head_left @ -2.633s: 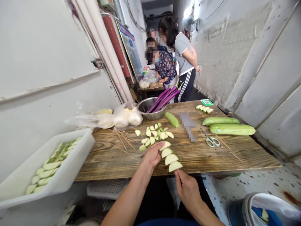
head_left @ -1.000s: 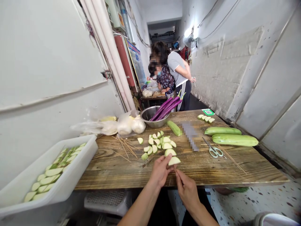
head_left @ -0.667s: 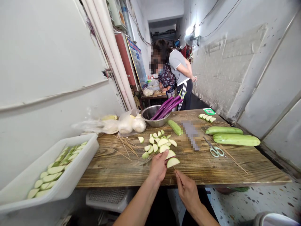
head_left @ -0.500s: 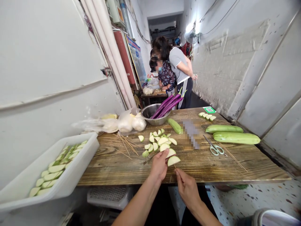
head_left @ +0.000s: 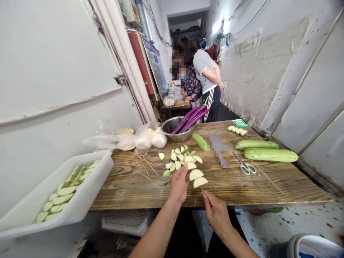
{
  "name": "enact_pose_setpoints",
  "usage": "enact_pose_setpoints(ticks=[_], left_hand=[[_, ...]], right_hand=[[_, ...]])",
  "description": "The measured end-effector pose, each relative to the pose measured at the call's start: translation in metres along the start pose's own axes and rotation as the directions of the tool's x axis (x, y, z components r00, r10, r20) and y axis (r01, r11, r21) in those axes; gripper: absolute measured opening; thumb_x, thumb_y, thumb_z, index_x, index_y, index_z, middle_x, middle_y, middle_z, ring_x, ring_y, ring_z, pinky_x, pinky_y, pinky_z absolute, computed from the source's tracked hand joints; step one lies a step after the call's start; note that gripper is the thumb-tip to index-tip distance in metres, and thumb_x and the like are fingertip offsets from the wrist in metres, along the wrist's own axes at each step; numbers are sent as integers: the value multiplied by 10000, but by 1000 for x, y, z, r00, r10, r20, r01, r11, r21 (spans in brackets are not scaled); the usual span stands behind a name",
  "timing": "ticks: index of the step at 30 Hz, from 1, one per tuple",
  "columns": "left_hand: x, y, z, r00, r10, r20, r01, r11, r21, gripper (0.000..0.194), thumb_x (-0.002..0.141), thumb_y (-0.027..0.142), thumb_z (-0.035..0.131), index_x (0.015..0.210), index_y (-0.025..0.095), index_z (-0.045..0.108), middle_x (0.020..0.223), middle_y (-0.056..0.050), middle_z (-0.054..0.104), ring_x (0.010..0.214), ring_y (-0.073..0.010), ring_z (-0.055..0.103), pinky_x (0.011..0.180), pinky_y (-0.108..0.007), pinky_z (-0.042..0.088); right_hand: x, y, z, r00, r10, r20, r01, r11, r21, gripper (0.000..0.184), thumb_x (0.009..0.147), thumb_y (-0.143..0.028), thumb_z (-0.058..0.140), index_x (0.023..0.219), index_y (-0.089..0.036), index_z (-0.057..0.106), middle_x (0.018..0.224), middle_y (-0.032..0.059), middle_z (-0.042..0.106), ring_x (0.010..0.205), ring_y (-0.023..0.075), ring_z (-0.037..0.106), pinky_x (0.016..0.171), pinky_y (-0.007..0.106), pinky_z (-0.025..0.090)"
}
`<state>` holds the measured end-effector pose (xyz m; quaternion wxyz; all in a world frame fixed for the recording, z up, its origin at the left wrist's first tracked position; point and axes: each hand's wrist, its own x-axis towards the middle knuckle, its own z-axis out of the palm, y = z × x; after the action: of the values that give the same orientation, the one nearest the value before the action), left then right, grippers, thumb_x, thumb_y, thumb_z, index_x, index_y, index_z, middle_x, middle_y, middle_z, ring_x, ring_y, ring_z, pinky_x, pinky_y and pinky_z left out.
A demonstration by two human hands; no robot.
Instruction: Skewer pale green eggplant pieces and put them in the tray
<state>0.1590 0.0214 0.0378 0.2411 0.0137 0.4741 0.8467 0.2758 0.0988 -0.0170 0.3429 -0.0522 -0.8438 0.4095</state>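
My right hand (head_left: 215,209) pinches the lower end of a thin wooden skewer (head_left: 202,188) over the table's near edge. Pale half-round zucchini slices with green rims, including a front slice (head_left: 200,182) and one behind it (head_left: 196,174), sit on the skewer. More slices line up beyond; whether the farthest is threaded I cannot tell. My left hand (head_left: 178,184) is closed at the left end of a slice (head_left: 191,166), thumb upward, other fingers partly hidden. Loose cut zucchini pieces (head_left: 173,157) lie just past it.
On the wooden table (head_left: 129,193) are bundled skewers (head_left: 145,163), scissors (head_left: 247,168), whole zucchinis (head_left: 271,154), a blurred blade-like shape (head_left: 219,147) and a bowl (head_left: 168,129) of eggplants. A white bin (head_left: 91,190) with skewered slices stands left. Two people (head_left: 206,71) are behind.
My left hand has shifted slightly left and up from the second slice, which now shows more fully. The skewer with its slices has tilted a little; my right hand keeps its pinch.
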Motion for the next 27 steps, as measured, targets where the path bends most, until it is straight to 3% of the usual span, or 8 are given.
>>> enact_pose_setpoints(ticks=[6,10,18,27], left_hand=[[12,13,-4,998,-31,-48,31,999,9,278,654,288,726,830,94,630,747,-97,685,638,-164,643,604,-266,519],[14,9,-4,998,-40,-54,41,999,18,246,670,249,708,835,86,624,725,-102,686,643,-181,652,607,-281,521],[12,1,1,996,-10,-88,9,1000,-11,231,670,233,708,827,83,631,734,-93,686,661,-177,652,647,-283,518],[10,9,1,997,-80,-15,80,997,-22,245,677,261,703,831,89,620,747,-87,676,677,-187,650,641,-292,516]], right_hand=[[-3,2,0,998,-41,50,42,999,-25,286,914,-230,366,933,-165,643,732,63,673,638,160,648,648,245,522],[-3,0,-2,994,-35,103,36,999,-9,295,919,-221,354,873,-163,639,689,51,646,580,143,617,666,247,515],[-4,-1,-1,997,25,78,-29,999,41,313,921,-273,353,853,-166,639,657,48,640,560,145,603,616,232,502],[-1,-1,-9,987,45,153,-62,992,110,278,916,-272,369,877,-181,629,685,26,631,622,140,607,606,211,471]])
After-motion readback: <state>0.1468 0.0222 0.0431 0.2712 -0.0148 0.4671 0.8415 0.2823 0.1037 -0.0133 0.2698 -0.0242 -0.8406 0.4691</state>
